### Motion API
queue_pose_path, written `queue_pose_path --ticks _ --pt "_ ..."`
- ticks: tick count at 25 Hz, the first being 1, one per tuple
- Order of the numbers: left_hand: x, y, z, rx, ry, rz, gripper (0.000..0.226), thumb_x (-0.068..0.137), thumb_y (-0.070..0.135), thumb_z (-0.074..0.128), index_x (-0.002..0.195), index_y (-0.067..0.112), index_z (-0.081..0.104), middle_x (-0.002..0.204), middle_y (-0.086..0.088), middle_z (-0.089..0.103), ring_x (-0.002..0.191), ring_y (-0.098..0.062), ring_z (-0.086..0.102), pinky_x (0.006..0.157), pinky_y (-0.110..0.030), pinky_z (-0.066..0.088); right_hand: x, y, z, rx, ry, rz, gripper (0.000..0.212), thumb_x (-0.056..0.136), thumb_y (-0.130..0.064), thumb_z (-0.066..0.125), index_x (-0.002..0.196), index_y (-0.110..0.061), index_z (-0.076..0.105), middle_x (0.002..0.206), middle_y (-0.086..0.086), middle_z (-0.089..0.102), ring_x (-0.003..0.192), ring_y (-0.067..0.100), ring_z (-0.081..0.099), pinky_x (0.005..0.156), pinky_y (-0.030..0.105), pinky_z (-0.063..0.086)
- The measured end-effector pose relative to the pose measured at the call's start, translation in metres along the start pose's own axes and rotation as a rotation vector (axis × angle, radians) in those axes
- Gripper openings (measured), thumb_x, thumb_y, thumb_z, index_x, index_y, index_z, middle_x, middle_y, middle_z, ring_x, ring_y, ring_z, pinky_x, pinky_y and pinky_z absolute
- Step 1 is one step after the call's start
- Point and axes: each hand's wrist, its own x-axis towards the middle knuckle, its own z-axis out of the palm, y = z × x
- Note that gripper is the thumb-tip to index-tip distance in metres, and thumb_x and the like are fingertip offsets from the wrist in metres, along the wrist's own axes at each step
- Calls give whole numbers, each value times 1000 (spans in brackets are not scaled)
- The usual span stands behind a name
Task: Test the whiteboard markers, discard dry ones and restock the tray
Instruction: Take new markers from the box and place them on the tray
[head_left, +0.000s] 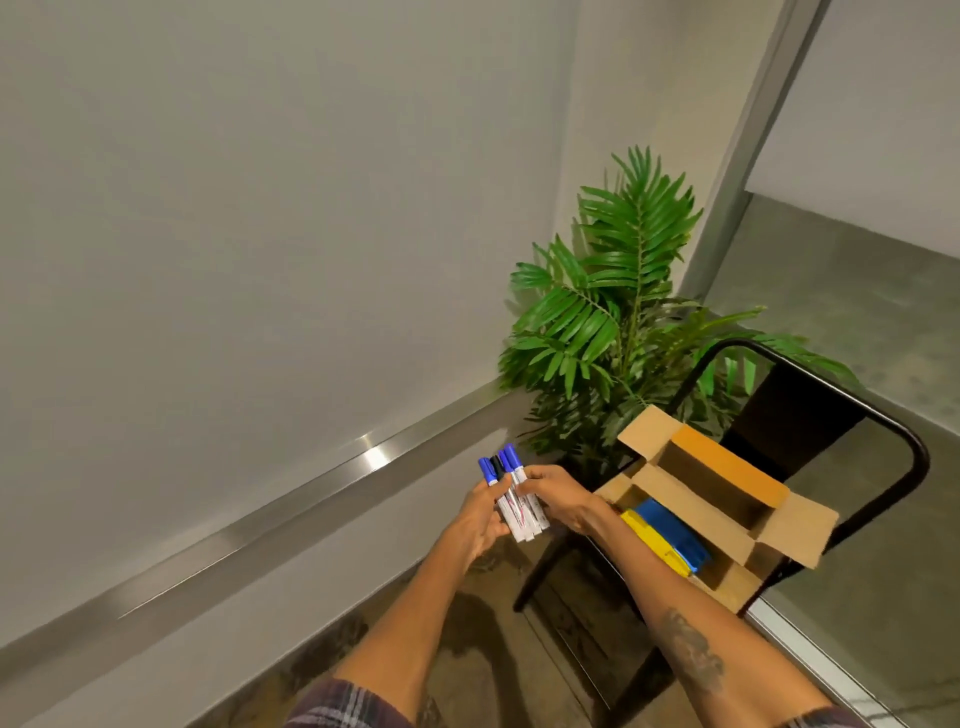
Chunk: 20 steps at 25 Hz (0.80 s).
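Centre: markers (511, 493) bunched between both hands, left hand (480, 512) on their left, right hand (553, 496) on their right. Box (727, 467) sat on chair (795, 415), right of hands. Packs (667, 532) lay inside box, near end. Plant (613, 312) stood behind chair, in corner. Rail (260, 519) ran along wall, left of hands.

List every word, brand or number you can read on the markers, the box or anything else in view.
No text here can be read.
markers, gripped by the left hand and right hand: red and dark print on the white barrels, too blurred to read.
cardboard box: no print shows.
blue and yellow packs in the box: no lettering shows.
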Motion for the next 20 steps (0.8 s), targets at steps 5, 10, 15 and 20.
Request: queue_pose_path --ticks 5,10,15,20 --pt "-39 15 -65 -41 93 72 24 99 12 56 122 7 60 109 -21 69 98 -36 69 83 -50 57 4 -19 64 -76 -141 -45 16 93 -3 56 106 0 66 95 15 72 85 25 69 77 35 58" --pt "-88 22 -152 -137 215 105 22 98 9 57 120 6 61 114 -23 67 103 -38 67 74 -45 58 5 -40 161 -164 -258 -73 10 94 -7 59 104 -9 58 99 14 69 89 25 69 80 36 56" --pt "-149 16 -258 -270 365 149 17 96 12 61 114 13 63 106 -18 68 95 -34 67 74 -45 57 -8 -48 283 -241 -358 -106 18 95 -9 59 112 -4 61 97 10 69 88 23 69 83 39 57" --pt "-214 0 -365 -386 516 203 21 94 11 64 115 9 63 101 -18 70 89 -33 69 70 -44 57 -39 -59 409 -368 -466 -217 14 95 -11 60 108 -8 64 90 4 70 76 14 69 67 24 57"
